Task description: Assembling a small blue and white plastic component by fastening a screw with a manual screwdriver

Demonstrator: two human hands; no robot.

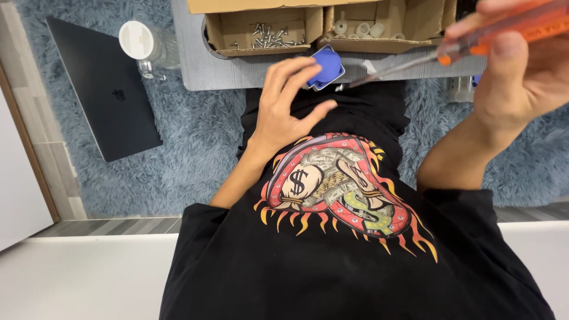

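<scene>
My left hand (pixel 284 104) is at the near edge of a low grey board (pixel 201 65), fingers curled around a small blue plastic part (pixel 327 66) that it holds by the edge. My right hand (pixel 521 77) is raised at the right, close to the camera, gripping the orange handle of a screwdriver (pixel 504 32). The screwdriver's metal shaft (pixel 391 68) slants down to the left, its tip ending just right of the blue part. My black printed shirt fills the lower middle of the view.
Two open cardboard boxes stand at the back of the board, one with several screws (pixel 269 37), one with white plastic pieces (pixel 361 28). A closed dark laptop (pixel 104 89) and a clear jar with a white lid (pixel 145 44) lie on the blue shaggy rug (pixel 189 154).
</scene>
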